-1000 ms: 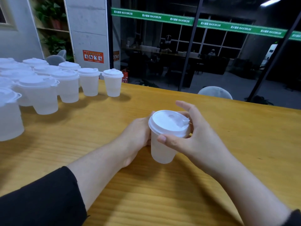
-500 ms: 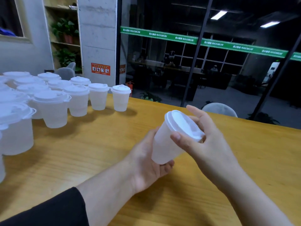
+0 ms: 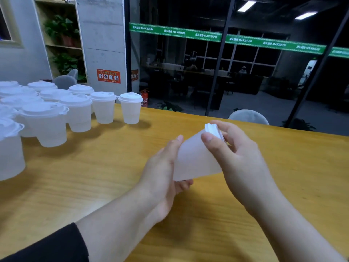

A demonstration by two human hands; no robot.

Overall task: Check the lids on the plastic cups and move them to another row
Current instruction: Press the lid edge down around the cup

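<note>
Inspection of one translucent white plastic cup [image 3: 196, 159] was judged to be the step in hand. It was held tilted above the yellow wooden table [image 3: 94, 176], its white snap-on lid [image 3: 214, 130] turned away. The left hand [image 3: 162, 173] was curled round the base and wall; the right hand [image 3: 239, 159] was pinched on the lid rim. Next, a firm press and an upright set-down seemed called for. Bare tabletop was left to the right, well apart from the cluster of lidded white cups [image 3: 79, 112] at the left.
</note>
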